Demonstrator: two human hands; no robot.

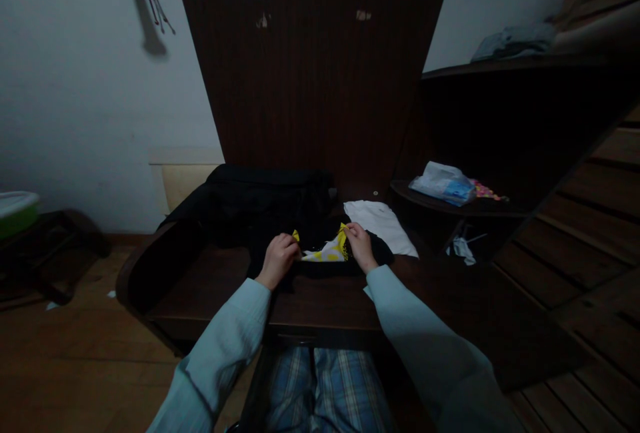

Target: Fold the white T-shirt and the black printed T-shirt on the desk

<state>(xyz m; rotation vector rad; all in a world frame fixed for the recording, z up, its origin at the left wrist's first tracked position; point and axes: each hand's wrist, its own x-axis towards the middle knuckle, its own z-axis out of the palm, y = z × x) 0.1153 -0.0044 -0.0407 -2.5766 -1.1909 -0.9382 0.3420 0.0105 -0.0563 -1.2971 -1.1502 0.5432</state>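
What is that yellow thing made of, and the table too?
The yellow-and-white piece looks like soft cloth: it creases and sags between the left hand and right hand. The table looks like dark wood, faintly glossy, though dim light leaves doubt.

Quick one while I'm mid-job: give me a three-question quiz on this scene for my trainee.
1. True or false: the left hand and the right hand both grip the yellow-and-white cloth.
2. What lies on the table just right of the right hand? A) white folded cloth B) green basin C) ladle
3. Fill in: the yellow-and-white cloth rests on a ____ garment.
Key: 1 true; 2 A; 3 dark.
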